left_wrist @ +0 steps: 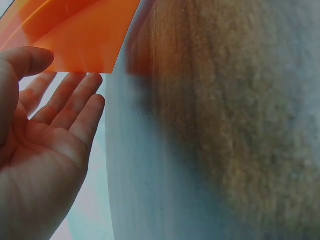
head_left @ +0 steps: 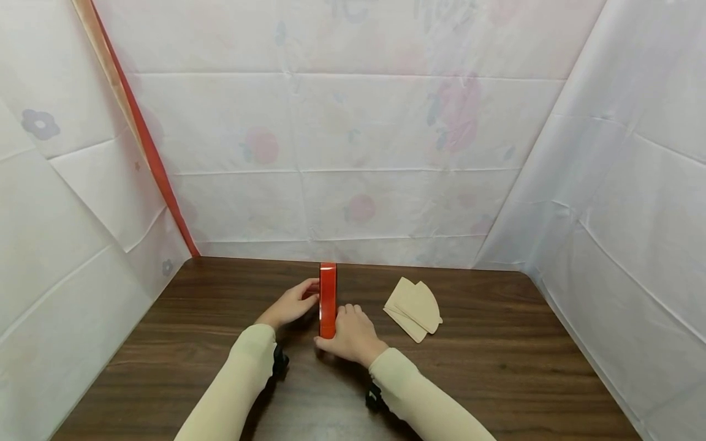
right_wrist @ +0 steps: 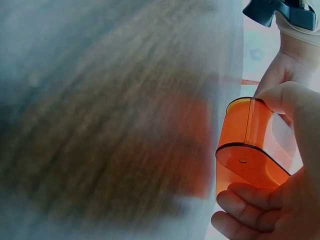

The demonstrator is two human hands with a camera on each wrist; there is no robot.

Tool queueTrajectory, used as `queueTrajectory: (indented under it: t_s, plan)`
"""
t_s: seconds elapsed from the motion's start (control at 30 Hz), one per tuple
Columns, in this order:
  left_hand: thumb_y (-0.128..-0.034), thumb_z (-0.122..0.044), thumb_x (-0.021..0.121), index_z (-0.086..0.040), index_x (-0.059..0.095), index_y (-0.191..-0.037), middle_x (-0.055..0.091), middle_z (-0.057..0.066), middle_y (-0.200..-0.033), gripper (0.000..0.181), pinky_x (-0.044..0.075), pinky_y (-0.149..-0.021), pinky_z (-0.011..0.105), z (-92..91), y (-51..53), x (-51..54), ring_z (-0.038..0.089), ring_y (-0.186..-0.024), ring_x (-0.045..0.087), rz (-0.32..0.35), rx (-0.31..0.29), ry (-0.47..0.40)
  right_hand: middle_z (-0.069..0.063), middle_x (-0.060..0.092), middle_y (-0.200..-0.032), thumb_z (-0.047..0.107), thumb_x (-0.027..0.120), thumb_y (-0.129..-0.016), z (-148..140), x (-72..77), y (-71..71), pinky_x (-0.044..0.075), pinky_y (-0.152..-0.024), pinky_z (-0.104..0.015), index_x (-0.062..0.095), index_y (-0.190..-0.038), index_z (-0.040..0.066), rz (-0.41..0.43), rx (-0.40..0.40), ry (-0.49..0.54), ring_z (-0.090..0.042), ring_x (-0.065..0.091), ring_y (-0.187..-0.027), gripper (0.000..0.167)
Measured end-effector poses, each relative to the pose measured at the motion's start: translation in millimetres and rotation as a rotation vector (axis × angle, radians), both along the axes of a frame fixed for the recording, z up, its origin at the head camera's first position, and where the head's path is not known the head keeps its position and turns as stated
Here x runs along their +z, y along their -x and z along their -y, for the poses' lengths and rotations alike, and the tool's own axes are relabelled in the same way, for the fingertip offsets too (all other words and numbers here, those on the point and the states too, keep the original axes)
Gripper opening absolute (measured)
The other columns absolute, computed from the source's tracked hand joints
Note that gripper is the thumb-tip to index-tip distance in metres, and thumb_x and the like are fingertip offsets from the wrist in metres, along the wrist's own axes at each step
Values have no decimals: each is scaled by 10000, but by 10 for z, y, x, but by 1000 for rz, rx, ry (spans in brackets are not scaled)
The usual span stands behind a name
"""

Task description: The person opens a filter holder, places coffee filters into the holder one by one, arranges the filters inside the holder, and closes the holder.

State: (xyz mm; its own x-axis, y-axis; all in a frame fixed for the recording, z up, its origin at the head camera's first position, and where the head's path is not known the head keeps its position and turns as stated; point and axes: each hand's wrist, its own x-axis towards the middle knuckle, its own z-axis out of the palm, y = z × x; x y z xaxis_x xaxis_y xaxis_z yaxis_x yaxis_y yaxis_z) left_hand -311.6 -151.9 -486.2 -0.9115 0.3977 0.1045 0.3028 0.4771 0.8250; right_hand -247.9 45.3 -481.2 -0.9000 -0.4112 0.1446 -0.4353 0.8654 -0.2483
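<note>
An orange-red see-through plastic holder (head_left: 328, 300) stands upright on the table in the head view, narrow side facing me. My right hand (head_left: 353, 335) grips its lower near part, thumb at the front edge and fingers along the right side. In the right wrist view, the holder (right_wrist: 240, 125) lies between that thumb and the fingers, and its hollow body with rounded corners shows. On the left, my left hand (head_left: 289, 306) reaches its fairly straight fingers to the holder's side. The left wrist view shows its fingertips near the lower edge; contact is hard to tell.
Right of the holder lie several beige fan-shaped paper coffee filters (head_left: 421, 309), overlapping on the dark wooden table (head_left: 496, 367). White patterned sheets (head_left: 342, 135) hang behind and along both sides. A red strip (head_left: 160, 171) runs down the left back corner.
</note>
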Motion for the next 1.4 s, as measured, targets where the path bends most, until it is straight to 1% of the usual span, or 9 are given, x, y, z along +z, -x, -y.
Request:
queueTrajectory:
  t_s: [0.23,0.33,0.5,0.63,0.87,0.97,1.13,1.23,1.4]
  plan:
    - [-1022,-66,553,-8,462,-1440,571,205,-1352,431,433,-1025,543,28,-83,9,369,-1228,565,-28,-65,-60,-13,530,-866,603,676,-818,-47,9,-43,469,-742,-298,587,-938,84,14,10,13,-181,491,-831,540]
    - [-1015,-58,564,1,453,-1445,578,209,-1346,448,457,-1010,513,45,-119,26,365,-1219,575,-20,-80,-78,-3,519,-858,579,690,-796,-72,13,-50,468,-721,-291,577,-912,98,27,15,35,-170,482,-821,507]
    - [-1004,-95,610,-26,467,-1453,621,166,-1306,476,488,-983,465,73,-147,30,319,-1206,593,11,-60,-83,3,517,-858,530,703,-761,-124,22,-54,464,-731,-297,587,-920,88,22,42,62,-166,474,-824,484]
    - [-997,-134,638,-24,481,-1443,637,157,-1283,485,485,-982,481,97,-158,31,317,-1206,592,-5,-57,-69,14,522,-845,502,700,-757,-154,24,-62,450,-747,-292,597,-921,88,5,75,65,-159,466,-815,457]
    - [-992,-162,655,-29,490,-1437,641,142,-1279,493,466,-997,517,119,-214,55,321,-1204,591,-33,-59,-39,45,509,-800,463,702,-762,-192,18,-95,433,-751,-284,577,-864,131,1,111,91,-148,452,-787,369]
    - [-980,-187,680,-45,511,-1426,653,126,-1261,498,470,-989,522,126,-244,57,313,-1186,604,-49,-46,-14,56,501,-810,447,702,-760,-227,6,-110,425,-737,-272,583,-889,126,21,119,109,-138,445,-790,366]
    - [-937,-262,738,-100,576,-1371,684,71,-1196,490,493,-962,505,131,-290,95,263,-1130,638,-70,-21,10,63,491,-820,414,703,-737,-302,18,-141,416,-663,-241,596,-924,103,30,125,136,-127,439,-788,378]
    - [-926,-290,748,-133,595,-1351,689,32,-1169,478,498,-961,487,134,-301,110,228,-1107,644,-69,-29,10,61,497,-832,386,701,-732,-350,33,-149,419,-650,-235,607,-963,82,40,137,157,-127,441,-794,393]
    - [-917,-310,756,-162,625,-1313,692,-23,-1115,443,512,-933,453,141,-321,124,187,-1053,647,-75,-50,14,59,534,-922,357,691,-758,-436,44,-153,448,-690,-236,611,-1074,79,86,168,185,-121,454,-851,428]
